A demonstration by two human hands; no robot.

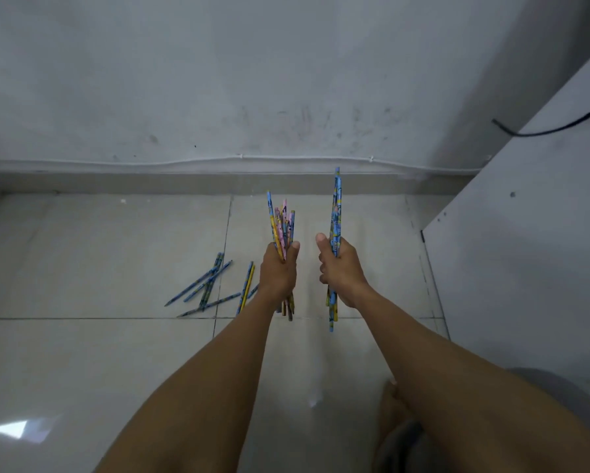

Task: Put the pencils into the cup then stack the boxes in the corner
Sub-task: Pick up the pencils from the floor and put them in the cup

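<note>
Two fistfuls raised: left grip (278, 268) closed round mixed pencil bundle (281, 227), right grip (338, 268) clutching blue pencil bundle (335, 206), both above tiled floor (116, 250). Several loose pencils (211, 285) lie on floor at left. Gathering step underway; cup, boxes out of view. Next: collect strays, likely freeing one grip.

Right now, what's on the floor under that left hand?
Under the left hand, pale floor tiles carry loose pencils, mostly blue; one runs beneath the wrist, its end covered. Whatever lies directly below the hand and its pencil bundle is hidden.
</note>
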